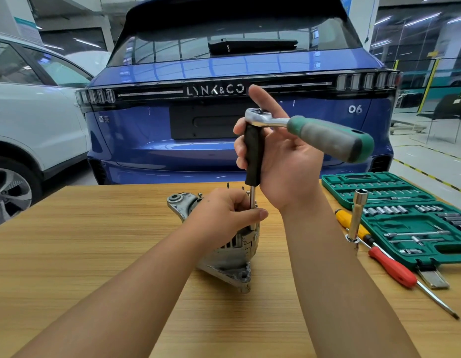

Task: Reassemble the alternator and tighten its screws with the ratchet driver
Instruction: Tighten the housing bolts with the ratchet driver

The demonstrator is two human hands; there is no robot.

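Observation:
The grey metal alternator (228,257) stands on the wooden table (95,241). A ratchet driver (325,135) with a green and grey handle sits on top of a black-handled extension (254,156), whose steel shaft runs straight down into the alternator's top. My right hand (283,161) wraps the black handle from behind, index finger raised past the ratchet head. My left hand (229,210) pinches the steel shaft low down, just above the alternator, and hides its upper part.
An open green socket set case (405,218) lies at the right. In front of it are a yellow-handled screwdriver (353,226), a red-handled screwdriver (394,267) and an upright long socket (358,215). A blue car (224,73) stands close behind the table, a white car (30,120) at left.

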